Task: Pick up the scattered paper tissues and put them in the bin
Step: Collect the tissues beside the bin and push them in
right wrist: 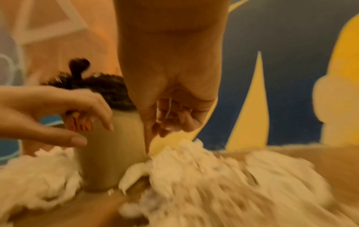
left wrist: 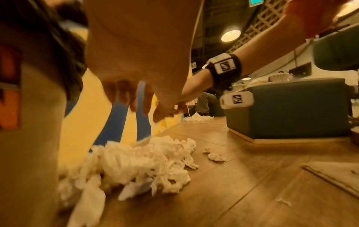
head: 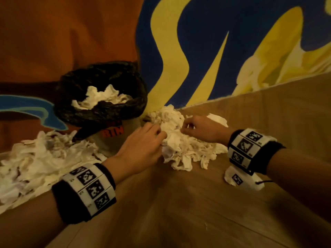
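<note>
A beige bin [head: 114, 140] with a black bag liner [head: 100, 113] stands on the wooden floor against the painted wall, with white tissues [head: 102, 98] lying inside. A heap of crumpled tissues [head: 180, 151] lies just right of it. Over the heap's left side my left hand [head: 159, 135] hovers with its fingers loosely spread [left wrist: 132, 104], holding nothing. Above the heap's top is my right hand [head: 186, 127], loosely curled [right wrist: 161, 127]; its index fingertip reaches down to the tissue and nothing shows in its grip. A second, larger heap [head: 35, 161] lies left of the bin.
The orange, blue and yellow wall [head: 206, 51] runs right behind the bin and heaps. A dark green upholstered block [left wrist: 287, 107] stands on the floor to the right. Small loose tissue bits [left wrist: 215, 156] lie beside the near heap, and more tissues [left wrist: 198, 118] lie far along the wall.
</note>
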Demonstrator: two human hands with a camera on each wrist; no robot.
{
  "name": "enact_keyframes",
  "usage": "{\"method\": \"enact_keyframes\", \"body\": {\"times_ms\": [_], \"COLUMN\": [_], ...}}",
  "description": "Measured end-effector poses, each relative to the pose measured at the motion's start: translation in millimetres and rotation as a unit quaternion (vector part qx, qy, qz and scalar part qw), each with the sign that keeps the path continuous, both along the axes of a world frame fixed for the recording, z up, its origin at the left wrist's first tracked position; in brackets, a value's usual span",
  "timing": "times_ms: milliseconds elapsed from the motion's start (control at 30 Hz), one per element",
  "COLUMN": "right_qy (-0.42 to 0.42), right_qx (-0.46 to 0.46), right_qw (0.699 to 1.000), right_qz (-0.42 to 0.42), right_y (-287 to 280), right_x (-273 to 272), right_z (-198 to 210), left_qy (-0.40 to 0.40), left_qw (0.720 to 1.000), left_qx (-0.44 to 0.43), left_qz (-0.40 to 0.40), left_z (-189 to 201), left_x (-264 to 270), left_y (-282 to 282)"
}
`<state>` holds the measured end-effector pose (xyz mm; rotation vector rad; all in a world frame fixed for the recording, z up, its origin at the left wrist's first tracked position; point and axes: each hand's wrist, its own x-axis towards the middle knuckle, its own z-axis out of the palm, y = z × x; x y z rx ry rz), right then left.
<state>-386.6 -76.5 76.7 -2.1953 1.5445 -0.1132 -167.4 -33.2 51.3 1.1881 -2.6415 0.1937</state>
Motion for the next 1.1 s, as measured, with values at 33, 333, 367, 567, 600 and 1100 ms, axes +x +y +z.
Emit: {"method": "enact_keyframes", "body": {"times_ms": [33, 333, 367, 567, 600, 1100], "right_qy": [0.018, 0.122, 0.113, 0.037, 0.026, -0.262], "right_qx": [0.039, 0.101, 0.108, 0.11, 0.125, -0.092], "right_qw": [0.999, 0.981, 0.981, 0.988, 0.987, 0.961], "right_qz": [0.002, -0.111, -0.117, -0.102, -0.099, 0.002], "right_y": [9, 94, 102, 117, 114, 33], "right_x": [-13, -109, -114, -118, -118, 11], "right_z": [-13, -107, -116, -144, -144, -16], "left_qy": [-0.01, 0.022, 0.057, 0.025, 0.013, 0.233], "left_qw": [0.997, 0.935, 0.926, 0.943, 0.947, 0.937], "left_qx": [0.074, 0.346, 0.366, 0.33, 0.317, 0.259], "left_qz": [0.033, 0.077, 0.076, 0.042, 0.038, 0.011], "left_z": [-18, -103, -106, -131, -135, -45], "left_x": [-2, -14, -17, -28, -27, 17], "left_y": [-6, -47, -49, -42, -42, -6]}}
